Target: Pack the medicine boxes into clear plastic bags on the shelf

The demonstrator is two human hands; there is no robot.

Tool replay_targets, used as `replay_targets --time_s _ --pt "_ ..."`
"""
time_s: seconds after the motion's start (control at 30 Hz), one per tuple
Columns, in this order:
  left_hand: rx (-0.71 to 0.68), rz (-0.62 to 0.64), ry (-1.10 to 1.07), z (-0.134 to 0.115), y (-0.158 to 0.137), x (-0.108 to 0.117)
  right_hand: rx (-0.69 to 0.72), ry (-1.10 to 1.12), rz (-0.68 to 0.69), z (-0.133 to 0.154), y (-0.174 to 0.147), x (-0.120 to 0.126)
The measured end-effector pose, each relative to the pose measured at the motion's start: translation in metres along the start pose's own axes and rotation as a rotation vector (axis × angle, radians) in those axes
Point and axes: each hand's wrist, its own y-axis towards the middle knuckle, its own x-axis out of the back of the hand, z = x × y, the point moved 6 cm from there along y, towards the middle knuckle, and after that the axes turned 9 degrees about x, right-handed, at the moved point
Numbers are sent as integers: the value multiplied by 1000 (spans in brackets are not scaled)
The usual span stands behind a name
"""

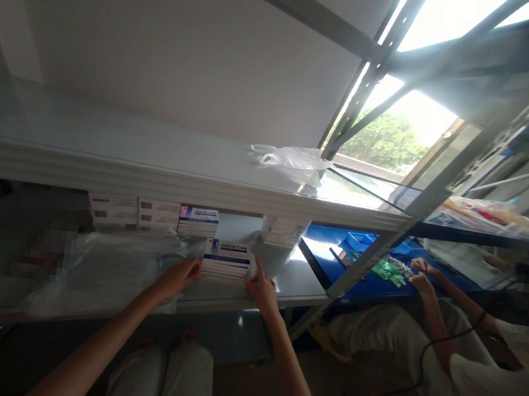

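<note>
A small stack of white-and-blue cardboard boxes (pixel 227 260) stands on the lower grey shelf in front of me, its printed top facing up. My left hand (pixel 180 278) presses against the stack's left side with curled fingers. On the opposite side, my right hand (pixel 264 289) touches the right end, with its index finger stretched along the edge. Between them the two hands clasp the stack. Just behind it is another blue-and-white stack (pixel 197 222), beside white boxes with barcodes (pixel 138 212). A further white stack (pixel 284 231) stands at the back right.
Clear plastic film (pixel 114 263) lies on the shelf to the left. Overhead, the upper shelf (pixel 153 157) carries a crumpled plastic bag (pixel 293 163). A metal upright (pixel 374 251) stands at right; beyond it a co-worker's hands (pixel 422 277) are over green items (pixel 389 271) on a blue table.
</note>
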Motion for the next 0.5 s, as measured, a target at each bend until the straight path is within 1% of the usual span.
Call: replay_targets --time_s 0.13,0.2,0.27,0.33,0.37,0.47,0.5 --pt "-92 -26 103 -6 -10 -5 9 -232 79 16 3 -3" --pt "-95 -43 111 -6 -15 -8 23 -303 77 21 1 -8" --pt "-60 -75 75 -3 -17 -8 21 -307 46 18 -3 -13" --pt "17 -62 -10 5 -13 -6 19 -227 5 9 -6 -16" --pt "74 -23 -53 11 -9 -6 22 -160 -22 4 -6 -16" --pt "254 100 -137 22 10 1 58 113 -107 -8 7 -4" --pt "281 106 -155 22 18 5 79 231 -117 -8 15 1"
